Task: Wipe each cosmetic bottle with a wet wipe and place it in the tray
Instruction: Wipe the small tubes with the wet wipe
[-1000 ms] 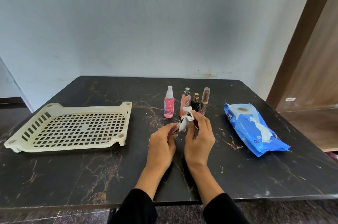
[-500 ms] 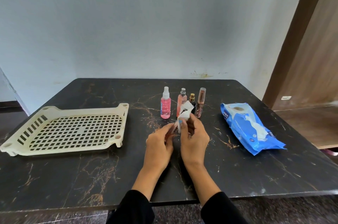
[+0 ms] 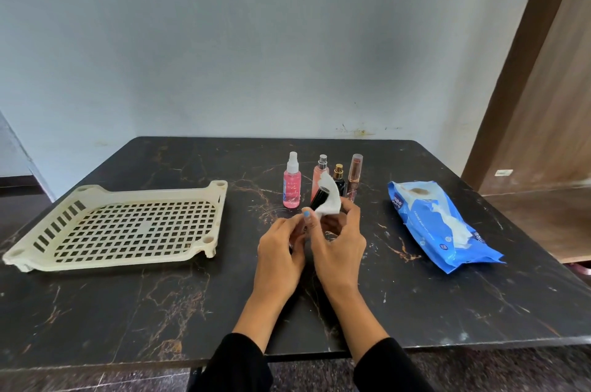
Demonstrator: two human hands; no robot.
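The left hand [image 3: 281, 244] pinches a black bottle [image 3: 316, 201] pointing toward one o'clock, the right hand [image 3: 340, 235] holding the wipe [image 3: 329, 196] round it, tray [image 3: 220, 196] at nine o'clock.

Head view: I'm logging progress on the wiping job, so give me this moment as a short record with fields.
tray: cream tray, left on the table, nothing in it
being wiped: black tube, left hand holding it
wipe: white wipe, pinched by right hand
waiting: four bottles behind the hands, pink spray bottle leftmost
wipe pack: blue pack, right side
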